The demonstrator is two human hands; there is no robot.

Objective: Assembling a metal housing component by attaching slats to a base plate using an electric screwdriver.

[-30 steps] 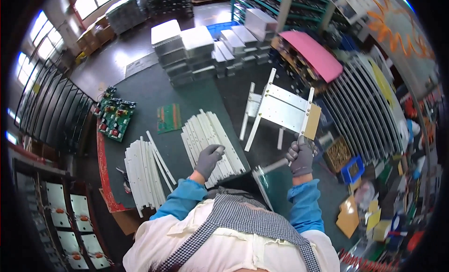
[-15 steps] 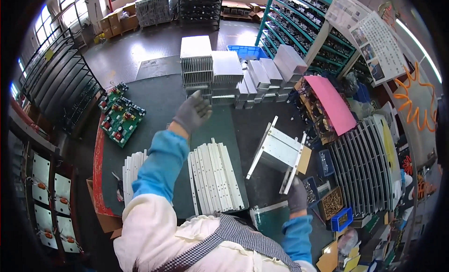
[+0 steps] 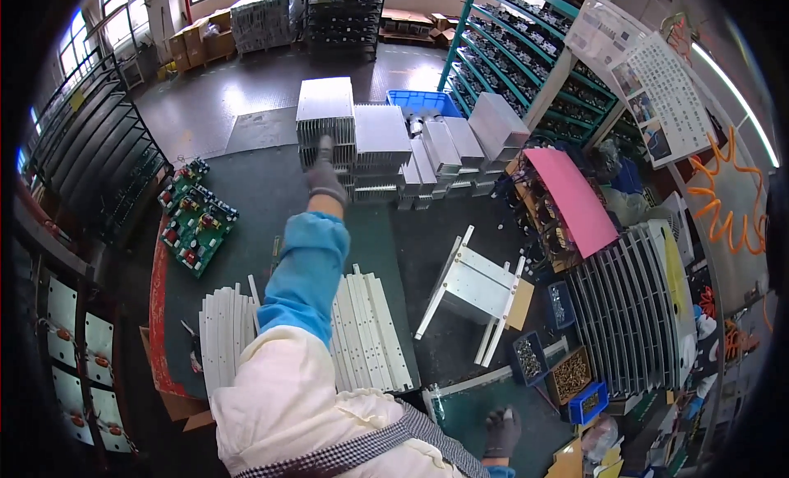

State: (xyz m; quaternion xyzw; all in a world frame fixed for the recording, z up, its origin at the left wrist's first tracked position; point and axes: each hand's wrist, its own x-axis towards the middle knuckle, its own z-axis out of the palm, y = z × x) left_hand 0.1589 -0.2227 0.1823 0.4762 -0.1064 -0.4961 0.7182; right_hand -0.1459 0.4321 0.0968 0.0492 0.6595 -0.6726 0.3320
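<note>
My left hand, in a grey glove, reaches forward to the tall stack of finned aluminium heat sinks. Its fingers stretch up over the stack's front; whether they touch the fins I cannot tell. Near the table's front edge, my gloved right hand hovers low over a green sheet, fingers loosely bent and apart, nothing visible in them. Between the two hands stands a frame of white metal bars with a silver plate. Under my left arm lie white drilled bars, with another row of bars to the left.
Green circuit boards lie at the left edge. More silver heat sinks and a blue crate stand at the back. To the right are a pink sheet, screw bins and dark finned panels. A coiled orange hose hangs far right.
My left hand has moved up to the tall heat sink stack. My right hand has left the white bar frame and drawn back toward me. The view has shifted slightly.
</note>
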